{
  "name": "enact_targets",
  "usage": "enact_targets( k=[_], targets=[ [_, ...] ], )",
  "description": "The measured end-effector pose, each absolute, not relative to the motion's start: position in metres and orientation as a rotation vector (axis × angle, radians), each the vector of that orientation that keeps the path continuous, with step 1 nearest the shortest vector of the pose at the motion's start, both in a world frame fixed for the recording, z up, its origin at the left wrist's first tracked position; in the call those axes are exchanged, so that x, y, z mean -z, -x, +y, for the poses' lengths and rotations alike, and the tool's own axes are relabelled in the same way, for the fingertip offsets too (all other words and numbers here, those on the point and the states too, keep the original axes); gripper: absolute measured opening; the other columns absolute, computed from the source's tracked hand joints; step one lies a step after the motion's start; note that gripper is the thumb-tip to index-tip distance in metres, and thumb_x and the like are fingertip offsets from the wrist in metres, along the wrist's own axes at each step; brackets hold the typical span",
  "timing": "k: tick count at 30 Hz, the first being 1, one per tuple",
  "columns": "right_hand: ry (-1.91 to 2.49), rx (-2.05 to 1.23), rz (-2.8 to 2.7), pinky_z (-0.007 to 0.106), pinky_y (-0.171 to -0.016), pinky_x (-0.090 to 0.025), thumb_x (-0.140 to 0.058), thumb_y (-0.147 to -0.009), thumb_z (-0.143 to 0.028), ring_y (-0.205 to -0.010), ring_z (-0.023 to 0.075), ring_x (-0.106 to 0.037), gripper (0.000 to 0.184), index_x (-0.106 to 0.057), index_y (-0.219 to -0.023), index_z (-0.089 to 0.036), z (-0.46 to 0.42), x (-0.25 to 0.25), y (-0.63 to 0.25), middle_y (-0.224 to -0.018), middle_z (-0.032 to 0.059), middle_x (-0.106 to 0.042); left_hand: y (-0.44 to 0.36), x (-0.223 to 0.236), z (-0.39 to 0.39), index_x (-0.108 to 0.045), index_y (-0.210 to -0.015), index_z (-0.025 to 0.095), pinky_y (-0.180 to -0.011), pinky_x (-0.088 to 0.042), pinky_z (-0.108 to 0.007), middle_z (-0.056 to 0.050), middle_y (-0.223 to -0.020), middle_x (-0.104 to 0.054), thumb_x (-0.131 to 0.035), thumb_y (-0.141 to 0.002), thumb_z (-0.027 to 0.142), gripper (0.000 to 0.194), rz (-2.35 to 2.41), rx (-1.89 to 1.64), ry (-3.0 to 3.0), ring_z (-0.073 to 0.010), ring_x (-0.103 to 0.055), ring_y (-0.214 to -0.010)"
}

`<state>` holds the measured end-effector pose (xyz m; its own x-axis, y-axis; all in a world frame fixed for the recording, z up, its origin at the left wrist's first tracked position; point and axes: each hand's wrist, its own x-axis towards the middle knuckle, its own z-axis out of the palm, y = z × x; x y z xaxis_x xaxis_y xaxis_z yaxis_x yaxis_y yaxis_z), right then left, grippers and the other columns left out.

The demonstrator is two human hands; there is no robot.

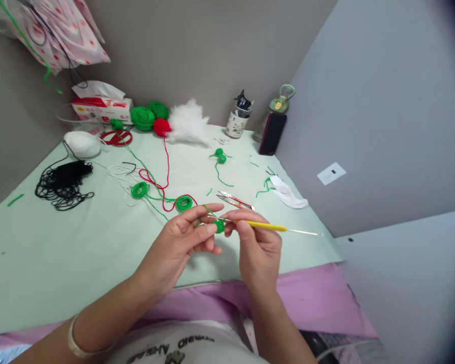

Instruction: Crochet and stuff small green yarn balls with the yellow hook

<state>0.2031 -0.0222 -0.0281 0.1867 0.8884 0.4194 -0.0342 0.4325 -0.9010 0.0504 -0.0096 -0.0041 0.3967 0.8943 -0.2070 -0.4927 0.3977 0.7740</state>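
Between thumb and fingers, my left hand (pixel 185 232) pinches a small green crochet piece (pixel 220 226), with green yarn running over its raised index finger. My right hand (pixel 258 247) grips the yellow handle of a crochet hook (pixel 269 225). The hook's metal tip points left and meets the green piece; its other thin end sticks out to the right. Just beyond my hands lie a pair of thread snips (pixel 237 201) and a coil of green yarn (pixel 184 203). Another green coil (pixel 140 190) rests farther left.
Along the back stand a tissue box (pixel 102 110), green yarn balls (pixel 142 118), a red ball (pixel 161 127), white stuffing (pixel 188 123), a pen cup (pixel 238 121), a bottle (pixel 280 103) and a phone (pixel 273 133). Black yarn (pixel 64 182) and red scissors (pixel 116 137) lie left.
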Motion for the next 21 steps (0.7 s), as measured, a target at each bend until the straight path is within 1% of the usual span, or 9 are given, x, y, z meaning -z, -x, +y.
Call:
enact_targets(
  k=[2,5,8,10,13,16,18,20,21],
  targets=[
    [0.881,-0.88,-1.141,0.029,-0.066,-0.057,-0.063,-0.1,-0.029,-0.071,0.0133,-0.066,0.016,-0.078,-0.097,-0.025,-0.022,0.028,-0.205,-0.09,0.0026,-0.075,-0.05,0.005,-0.009,-0.081,-0.111,0.025,-0.067,-0.06,-0.022,0.004,-0.075,-0.06,-0.081,-0.084,0.024,0.027,0.7,-0.972,-0.687,-0.0065,-0.057,-0.063],
    [0.857,-0.944,-1.104,0.03,-0.066,-0.058,-0.061,-0.101,-0.032,-0.07,0.014,-0.067,0.019,-0.076,-0.095,-0.023,-0.022,0.027,-0.207,-0.089,0.0032,-0.075,-0.048,0.004,-0.008,-0.08,-0.112,0.024,-0.068,-0.06,-0.022,0.004,-0.076,-0.059,-0.081,-0.084,0.025,0.028,0.711,-0.971,-0.693,-0.0066,-0.057,-0.063],
    [0.858,-0.907,-1.148,0.031,-0.067,-0.059,-0.057,-0.103,-0.03,-0.071,0.015,-0.068,0.021,-0.074,-0.096,-0.022,-0.025,0.023,-0.207,-0.09,0.0045,-0.076,-0.046,0.002,-0.007,-0.081,-0.11,0.025,-0.068,-0.06,-0.022,0.004,-0.079,-0.058,-0.081,-0.083,0.025,0.026,0.737,-0.981,-0.703,-0.0059,-0.057,-0.062],
    [0.879,-0.828,-1.217,0.031,-0.067,-0.059,-0.054,-0.104,-0.026,-0.072,0.015,-0.069,0.021,-0.074,-0.099,-0.022,-0.028,0.021,-0.207,-0.091,0.0041,-0.076,-0.046,0.002,-0.008,-0.081,-0.108,0.026,-0.068,-0.06,-0.021,0.004,-0.083,-0.059,-0.081,-0.084,0.025,0.025,0.755,-0.994,-0.732,-0.005,-0.057,-0.062],
    [0.924,-0.574,-1.411,0.032,-0.071,-0.059,-0.05,-0.104,-0.016,-0.08,0.0159,-0.071,0.023,-0.071,-0.107,-0.025,-0.033,0.018,-0.206,-0.097,0.0039,-0.075,-0.047,0.005,-0.009,-0.081,-0.11,0.029,-0.07,-0.06,-0.02,0.005,-0.087,-0.059,-0.081,-0.084,0.025,0.026,0.783,-1.038,-0.821,-0.005,-0.059,-0.065],
    [0.884,-0.213,-1.689,0.034,-0.076,-0.06,-0.05,-0.101,-0.008,-0.091,0.0191,-0.071,0.028,-0.067,-0.117,-0.022,-0.035,0.019,-0.204,-0.1,0.0071,-0.075,-0.05,0.009,-0.012,-0.079,-0.115,0.03,-0.07,-0.058,-0.018,0.005,-0.083,-0.06,-0.083,-0.083,0.024,0.033,0.822,-1.098,-0.882,-0.0062,-0.061,-0.069],
    [0.901,0.006,-1.802,0.034,-0.075,-0.06,-0.053,-0.098,-0.006,-0.092,0.02,-0.07,0.029,-0.066,-0.12,-0.02,-0.036,0.023,-0.202,-0.1,0.0092,-0.074,-0.052,0.009,-0.013,-0.077,-0.121,0.029,-0.068,-0.057,-0.017,0.005,-0.082,-0.062,-0.084,-0.081,0.022,0.041,0.821,-1.118,-0.846,-0.0066,-0.061,-0.069],
    [0.962,0.182,-1.825,0.034,-0.076,-0.06,-0.058,-0.097,-0.006,-0.095,0.0207,-0.07,0.03,-0.068,-0.121,-0.021,-0.036,0.028,-0.2,-0.104,0.0103,-0.073,-0.051,0.007,-0.011,-0.073,-0.127,0.027,-0.064,-0.056,-0.016,0.005,-0.079,-0.063,-0.085,-0.081,0.022,0.048,0.78,-1.064,-0.739,-0.0063,-0.06,-0.066],
    [0.98,0.215,-1.818,0.034,-0.078,-0.061,-0.059,-0.097,-0.007,-0.098,0.0212,-0.07,0.031,-0.069,-0.121,-0.023,-0.036,0.03,-0.2,-0.107,0.0104,-0.072,-0.05,0.006,-0.009,-0.072,-0.128,0.025,-0.061,-0.055,-0.016,0.005,-0.074,-0.062,-0.084,-0.081,0.023,0.049,0.749,-1.014,-0.675,-0.0057,-0.058,-0.062]
  ],
)
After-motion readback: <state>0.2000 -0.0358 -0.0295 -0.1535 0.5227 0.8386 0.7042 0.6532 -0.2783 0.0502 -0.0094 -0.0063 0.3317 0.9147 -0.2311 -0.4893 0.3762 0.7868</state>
